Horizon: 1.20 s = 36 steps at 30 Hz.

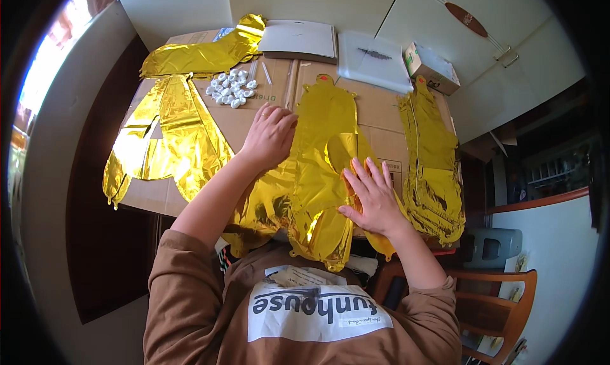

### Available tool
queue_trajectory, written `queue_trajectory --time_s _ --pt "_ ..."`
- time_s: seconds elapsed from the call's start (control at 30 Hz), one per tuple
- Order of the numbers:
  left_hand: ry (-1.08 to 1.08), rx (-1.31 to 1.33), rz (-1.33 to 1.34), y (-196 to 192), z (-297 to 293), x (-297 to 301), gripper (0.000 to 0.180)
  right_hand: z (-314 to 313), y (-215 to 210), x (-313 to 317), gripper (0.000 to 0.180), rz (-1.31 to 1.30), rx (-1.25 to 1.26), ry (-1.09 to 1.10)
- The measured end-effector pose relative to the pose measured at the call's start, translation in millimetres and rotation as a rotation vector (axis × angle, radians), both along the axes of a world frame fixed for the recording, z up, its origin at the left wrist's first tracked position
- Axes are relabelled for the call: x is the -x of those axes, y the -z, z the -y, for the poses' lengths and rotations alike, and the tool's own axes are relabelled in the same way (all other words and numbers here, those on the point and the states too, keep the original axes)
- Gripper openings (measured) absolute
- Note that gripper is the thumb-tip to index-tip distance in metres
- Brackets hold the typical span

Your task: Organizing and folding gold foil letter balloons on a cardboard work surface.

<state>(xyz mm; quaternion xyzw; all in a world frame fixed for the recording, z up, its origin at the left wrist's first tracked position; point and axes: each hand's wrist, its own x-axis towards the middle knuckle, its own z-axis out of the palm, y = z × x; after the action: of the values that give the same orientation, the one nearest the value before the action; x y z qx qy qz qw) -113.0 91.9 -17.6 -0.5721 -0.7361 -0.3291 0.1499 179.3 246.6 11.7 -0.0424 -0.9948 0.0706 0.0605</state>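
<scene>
Flat gold foil balloons (324, 114) lie in front of me, overlapping and hanging over the table's near edge. My right hand (373, 196) rests on the foil with its fingers spread, beside a folded-up flap (343, 150). By the left edge of the same foil, my left hand (272, 135) is closed with its fingers curled under. Whatever it may hold is hidden by the hand itself. Left of that arm lies a gold foil balloon shaped like a letter A (184, 126), smooth and uninflated.
Cardboard (375, 114) covers the table. Small white crumpled pieces (230, 88) are heaped beyond my left hand. More gold foil lies at the far left (190, 58) and right (432, 155). A white box (298, 39), translucent bag (375, 60) and carton (432, 66) line the back; a chair (508, 301) stands right.
</scene>
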Motion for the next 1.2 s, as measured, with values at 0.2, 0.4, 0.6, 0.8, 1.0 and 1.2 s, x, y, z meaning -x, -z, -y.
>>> queue_trajectory --time_s 0.2,0.4,0.6,0.8,1.0,1.2 --pt "-0.019 0.135 -0.025 -3.7 21.4 -4.1 0.025 -2.2 1.6 5.3 0.08 -0.01 0.019 -0.02" --pt "-0.035 0.136 0.023 -1.0 17.9 -2.4 0.027 -9.5 -1.3 27.4 0.08 0.027 0.025 -0.041" --pt "-0.078 0.153 0.012 0.4 9.4 1.3 0.028 -13.7 -3.4 38.4 0.079 0.053 0.044 0.01" --pt "-0.111 0.132 -0.009 6.0 5.5 2.0 0.027 -14.1 0.6 38.9 0.079 0.038 0.04 0.023" --pt "-0.093 0.173 0.019 2.6 7.2 3.2 0.029 -14.5 -0.1 38.9 0.079 0.044 0.035 0.026" --pt "-0.102 0.195 0.006 -7.9 -6.0 9.3 0.04 -15.0 0.3 38.8 0.079 0.05 0.046 0.022"
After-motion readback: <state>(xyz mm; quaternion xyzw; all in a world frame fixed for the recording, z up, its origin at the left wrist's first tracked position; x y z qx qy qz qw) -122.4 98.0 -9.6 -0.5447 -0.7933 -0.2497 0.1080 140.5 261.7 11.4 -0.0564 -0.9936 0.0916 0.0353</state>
